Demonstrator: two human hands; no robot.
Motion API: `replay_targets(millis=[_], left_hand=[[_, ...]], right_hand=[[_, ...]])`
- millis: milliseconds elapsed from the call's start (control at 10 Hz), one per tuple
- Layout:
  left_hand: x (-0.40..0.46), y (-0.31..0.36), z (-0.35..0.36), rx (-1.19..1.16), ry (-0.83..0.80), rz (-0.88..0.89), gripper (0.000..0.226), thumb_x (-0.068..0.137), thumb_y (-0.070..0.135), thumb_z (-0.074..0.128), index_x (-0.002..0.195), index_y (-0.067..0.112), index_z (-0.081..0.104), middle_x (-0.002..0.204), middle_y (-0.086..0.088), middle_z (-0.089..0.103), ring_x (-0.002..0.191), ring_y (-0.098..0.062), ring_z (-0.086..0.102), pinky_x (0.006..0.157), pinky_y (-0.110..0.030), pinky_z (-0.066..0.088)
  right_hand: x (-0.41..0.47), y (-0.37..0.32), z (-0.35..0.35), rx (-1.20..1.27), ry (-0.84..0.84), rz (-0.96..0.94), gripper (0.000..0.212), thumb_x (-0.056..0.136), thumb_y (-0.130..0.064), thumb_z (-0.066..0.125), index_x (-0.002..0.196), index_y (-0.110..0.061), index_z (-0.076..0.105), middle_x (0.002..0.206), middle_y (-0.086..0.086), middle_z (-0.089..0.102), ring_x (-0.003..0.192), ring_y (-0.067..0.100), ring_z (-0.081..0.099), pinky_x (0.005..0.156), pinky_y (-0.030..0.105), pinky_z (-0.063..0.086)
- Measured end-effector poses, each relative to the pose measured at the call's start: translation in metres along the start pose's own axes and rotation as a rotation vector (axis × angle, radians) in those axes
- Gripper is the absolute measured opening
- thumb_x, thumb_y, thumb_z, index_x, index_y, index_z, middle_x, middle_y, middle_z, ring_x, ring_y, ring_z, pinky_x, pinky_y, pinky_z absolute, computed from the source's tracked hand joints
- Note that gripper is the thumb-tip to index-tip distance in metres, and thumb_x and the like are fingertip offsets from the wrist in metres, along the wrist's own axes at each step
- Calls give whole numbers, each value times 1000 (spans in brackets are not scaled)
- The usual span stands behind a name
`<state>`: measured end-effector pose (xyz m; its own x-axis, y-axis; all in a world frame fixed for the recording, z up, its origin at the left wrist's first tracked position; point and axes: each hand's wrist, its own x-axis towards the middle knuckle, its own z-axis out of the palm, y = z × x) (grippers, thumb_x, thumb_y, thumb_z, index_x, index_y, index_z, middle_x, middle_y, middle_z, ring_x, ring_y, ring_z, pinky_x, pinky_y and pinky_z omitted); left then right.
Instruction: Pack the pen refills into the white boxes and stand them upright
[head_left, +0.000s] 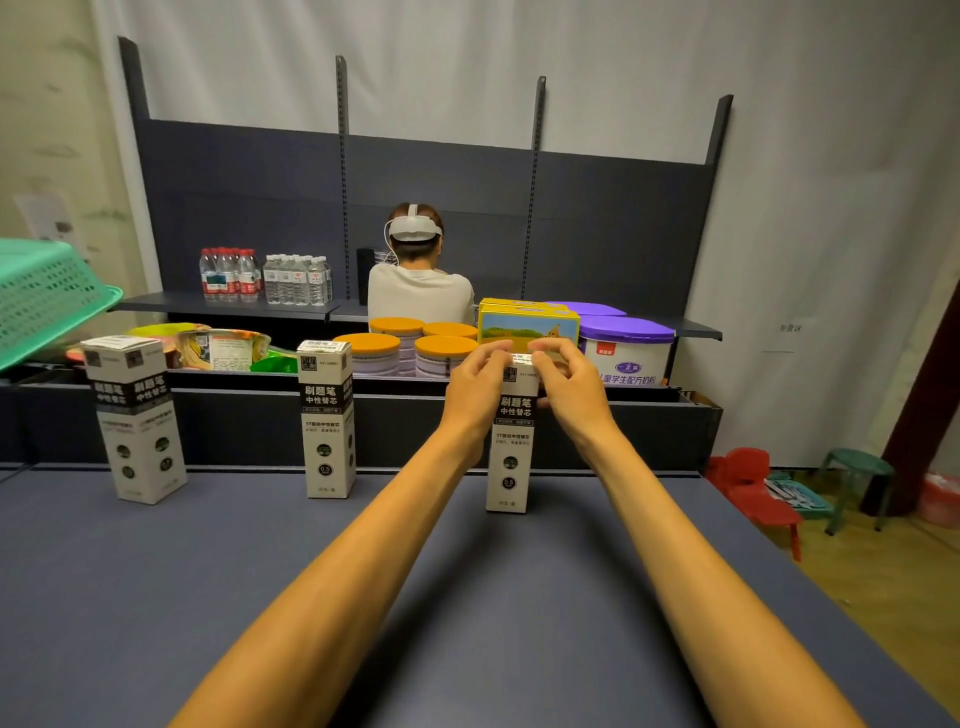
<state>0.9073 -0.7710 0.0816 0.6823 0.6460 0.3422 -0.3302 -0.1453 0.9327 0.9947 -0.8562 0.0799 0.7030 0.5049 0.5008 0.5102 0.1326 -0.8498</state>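
Both forearms reached across the grey surface (156, 597) to a third white box (511, 447), standing upright at right.
Left hand (475, 387) and right hand (569, 387) each pinched the box's top end, fingers curled onto the flap; whether it was shut could not be told. Thin card of this kind was judged light, stiff along its edges yet easily dented and tippable, so best held low on its side walls. Two more boxes (326, 415) (136, 415) stood upright to the left; no refills showed.
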Motion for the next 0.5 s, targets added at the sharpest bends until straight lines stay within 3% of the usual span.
replay_targets(millis=[100, 300, 500], left_hand=[[-1, -2, 1, 11, 17, 20, 26, 98, 30, 42, 117, 26, 61, 97, -2, 66, 87, -13, 62, 65, -25, 49], [-2, -7, -8, 148, -40, 104, 34, 100, 33, 42, 132, 26, 52, 120, 4, 59, 102, -11, 59, 80, -27, 52], [-6, -12, -27, 404, -208, 99, 57, 98, 55, 29, 149, 28, 27, 140, -1, 49, 125, -21, 49, 98, -34, 42]], right_hand=[[-5, -2, 0, 67, -17, 28, 29, 98, -27, 52, 125, -17, 50, 99, -6, 64, 93, 15, 67, 74, 32, 58], [-15, -4, 3, -8, 14, 18, 34, 98, -37, 49, 126, -18, 48, 98, -9, 63, 97, 17, 66, 77, 35, 58], [-32, -13, 0, -460, -7, 36, 40, 98, -59, 25, 118, -32, 44, 108, -4, 62, 103, 17, 61, 79, 37, 52]])
